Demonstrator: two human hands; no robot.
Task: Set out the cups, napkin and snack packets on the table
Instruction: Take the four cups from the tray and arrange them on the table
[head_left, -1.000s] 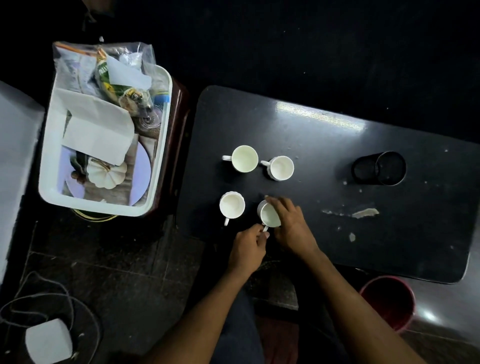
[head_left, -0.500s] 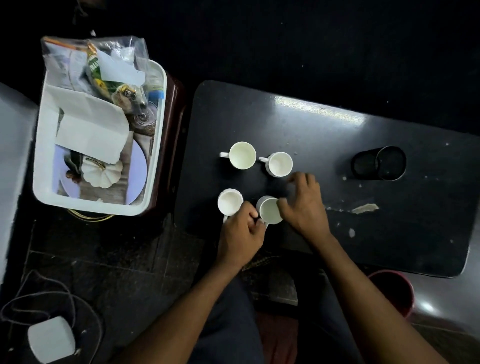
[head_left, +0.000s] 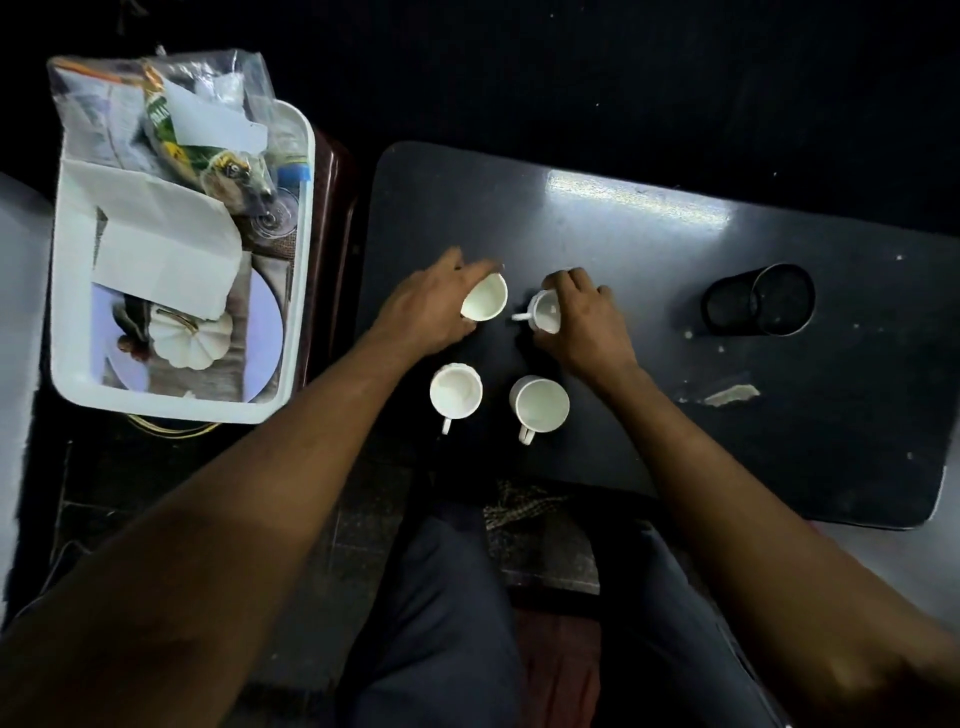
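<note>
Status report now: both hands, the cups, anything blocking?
Left hand grips far-left cup, tilted. Right hand grips far-right cup. Two near cups upright, untouched. Napkin, snack packets in tray. Nothing blocking.

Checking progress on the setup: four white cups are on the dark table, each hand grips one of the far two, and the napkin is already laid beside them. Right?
Not quite. The head view shows the napkin lying in the white tray beside the table; the rest holds.

One head-worn view looks steeply down, close over the table (head_left: 675, 291).
</note>
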